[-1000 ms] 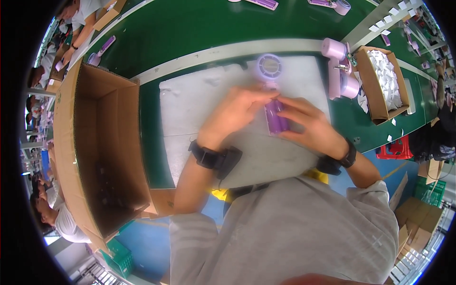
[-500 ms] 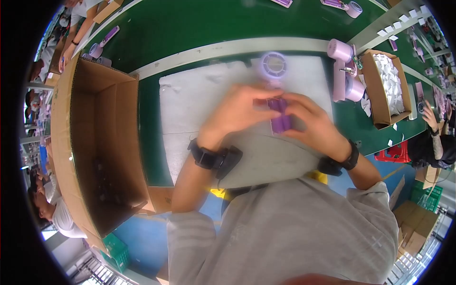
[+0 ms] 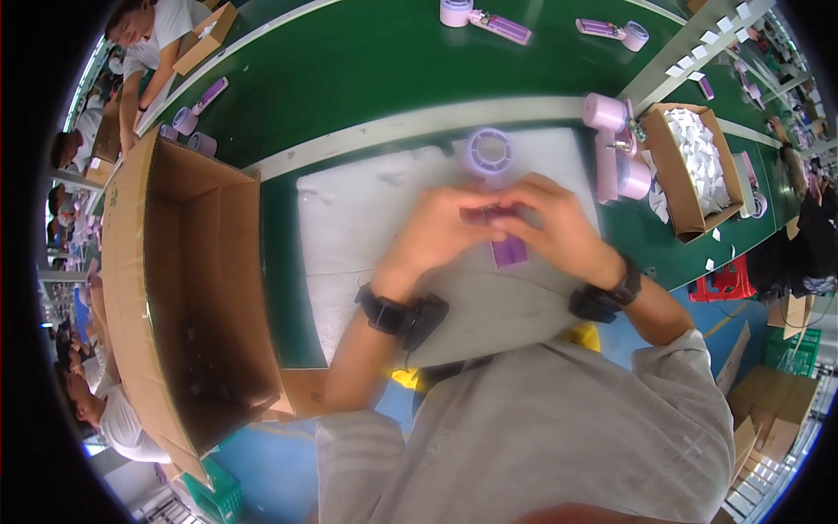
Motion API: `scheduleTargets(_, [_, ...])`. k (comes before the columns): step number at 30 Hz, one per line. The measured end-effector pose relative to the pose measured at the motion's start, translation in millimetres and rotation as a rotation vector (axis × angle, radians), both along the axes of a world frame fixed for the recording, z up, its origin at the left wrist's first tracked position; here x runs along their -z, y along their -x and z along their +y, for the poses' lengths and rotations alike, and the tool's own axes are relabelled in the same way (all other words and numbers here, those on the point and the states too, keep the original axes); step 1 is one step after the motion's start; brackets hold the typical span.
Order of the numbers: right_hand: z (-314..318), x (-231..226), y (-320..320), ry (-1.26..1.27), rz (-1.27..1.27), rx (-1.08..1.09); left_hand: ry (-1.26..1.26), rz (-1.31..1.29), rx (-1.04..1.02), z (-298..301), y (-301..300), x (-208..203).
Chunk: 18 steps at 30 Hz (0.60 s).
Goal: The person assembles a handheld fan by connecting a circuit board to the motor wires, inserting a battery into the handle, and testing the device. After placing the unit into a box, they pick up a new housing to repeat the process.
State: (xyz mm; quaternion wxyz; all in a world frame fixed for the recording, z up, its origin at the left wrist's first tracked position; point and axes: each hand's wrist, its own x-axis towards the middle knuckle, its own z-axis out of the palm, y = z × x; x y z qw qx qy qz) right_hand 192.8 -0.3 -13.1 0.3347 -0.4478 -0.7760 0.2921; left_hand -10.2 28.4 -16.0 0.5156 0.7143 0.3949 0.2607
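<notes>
A light-purple handheld fan (image 3: 490,153) lies over the white foam sheet (image 3: 349,236), its round, ringed head pointing away from me. Its handle (image 3: 510,252) is darker purple and shows below my fingers. My left hand (image 3: 441,227) closes on the handle from the left, thumb and fingertips at its upper part. From the right, my right hand (image 3: 552,218) curls over the same part, its fingertips meeting the left ones. Both hands are somewhat blurred, and what lies between the fingertips is hidden.
A large open cardboard box (image 3: 214,288) stands at the left. On the right are pink fan parts (image 3: 615,148) and a carton of white paper pieces (image 3: 698,166). Across a pale rail (image 3: 393,122), more fans (image 3: 502,26) lie on the green belt. Co-workers (image 3: 157,52) sit at the far left.
My fingers have drawn closer together over the upper handle; the right hand's fingers have moved up off its lower part. The view has shifted slightly, and another fan shows more fully on the belt.
</notes>
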Motion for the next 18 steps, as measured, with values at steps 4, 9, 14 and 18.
scheduleTargets(4, [-1.3, 4.1, 17.0, 0.063, -0.034, 0.164, -0.003, -0.018, 0.011, -0.1, -0.8, 1.6])
scheduleTargets(9, [-1.4, 1.3, 7.1, 0.100, -0.121, 0.119, 0.010, 0.009, -0.001, -0.8, -3.9, 3.8])
scheduleTargets(14, [-0.4, 2.8, -5.3, -0.069, -0.181, -0.103, -0.026, -0.023, -0.023, -0.6, -1.1, 8.1])
scheduleTargets(18, [-19.9, -6.3, -6.5, -0.193, -0.238, -0.188, -0.036, -0.049, -0.006, -2.9, -0.5, 10.8])
